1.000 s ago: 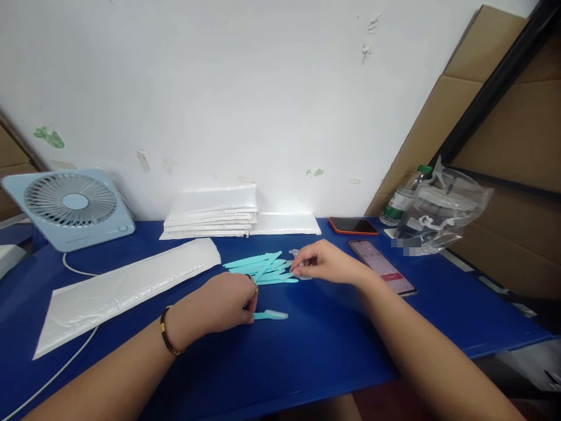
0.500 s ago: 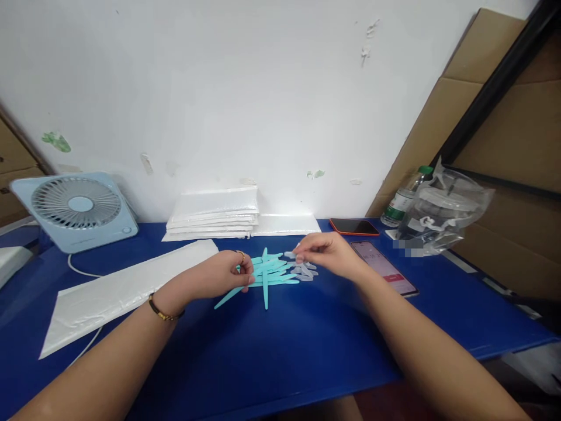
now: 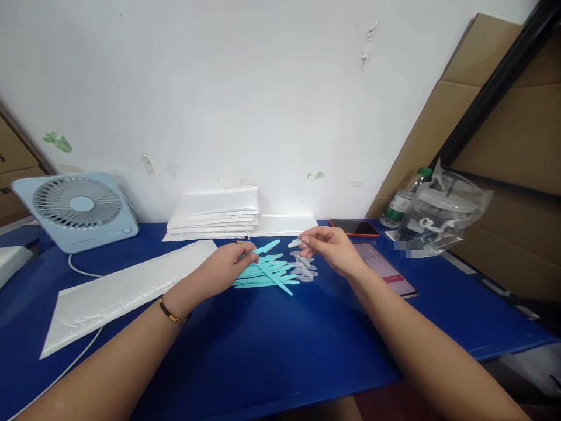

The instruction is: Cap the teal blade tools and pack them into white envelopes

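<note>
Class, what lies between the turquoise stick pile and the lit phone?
The head view shows translucent plastic pieces, then the right hand, hiding what's beneath.

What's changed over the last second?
The left hand moved farther back and holds a turquoise stick above the pile. The right hand moved slightly back, pinching a clear cap. A loose stick now slants across the pile, near end rightward. Fan, phones and white mailers stayed put.

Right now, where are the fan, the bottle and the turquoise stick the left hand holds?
Fan (image 3: 82,204), head view: center hub.
Bottle (image 3: 398,206), head view: label.
Turquoise stick (image 3: 268,247), head view: its free end.
</note>
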{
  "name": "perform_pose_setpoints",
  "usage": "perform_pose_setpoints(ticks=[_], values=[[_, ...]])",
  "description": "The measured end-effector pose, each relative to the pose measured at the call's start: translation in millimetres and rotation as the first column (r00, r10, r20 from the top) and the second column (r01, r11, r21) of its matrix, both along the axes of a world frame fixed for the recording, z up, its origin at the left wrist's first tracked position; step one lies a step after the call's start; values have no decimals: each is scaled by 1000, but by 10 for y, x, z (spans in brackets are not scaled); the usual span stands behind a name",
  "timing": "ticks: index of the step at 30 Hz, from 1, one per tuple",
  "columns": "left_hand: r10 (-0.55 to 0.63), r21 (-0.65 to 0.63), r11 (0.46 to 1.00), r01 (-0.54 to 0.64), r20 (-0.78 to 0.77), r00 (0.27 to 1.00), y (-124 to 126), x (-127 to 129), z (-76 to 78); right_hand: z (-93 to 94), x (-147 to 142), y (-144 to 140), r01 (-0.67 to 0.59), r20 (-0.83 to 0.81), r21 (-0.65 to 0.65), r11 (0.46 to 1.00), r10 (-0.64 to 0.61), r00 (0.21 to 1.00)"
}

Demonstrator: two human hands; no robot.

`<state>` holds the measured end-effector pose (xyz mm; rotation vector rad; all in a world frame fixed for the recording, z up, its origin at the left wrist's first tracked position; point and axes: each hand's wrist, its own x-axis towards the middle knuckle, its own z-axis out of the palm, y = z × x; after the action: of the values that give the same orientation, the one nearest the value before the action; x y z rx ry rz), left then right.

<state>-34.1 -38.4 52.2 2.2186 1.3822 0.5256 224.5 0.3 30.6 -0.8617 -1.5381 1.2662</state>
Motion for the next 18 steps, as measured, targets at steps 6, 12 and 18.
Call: perform_pose_setpoints(ticks=[6, 12, 18], values=[[-37, 56, 998, 43, -113, 993, 3, 24, -37, 19, -52, -58, 2, 89, 75, 997, -9, 996], [-74, 93, 992, 88, -148, 986, -27, 75, -46, -14, -159, -119, -76, 127, 46, 996, 70, 989], [-61, 154, 984, 86, -159, 985, -16, 116, -102, -20, -222, -162, -150, 142, -7, 989, 150, 978]])
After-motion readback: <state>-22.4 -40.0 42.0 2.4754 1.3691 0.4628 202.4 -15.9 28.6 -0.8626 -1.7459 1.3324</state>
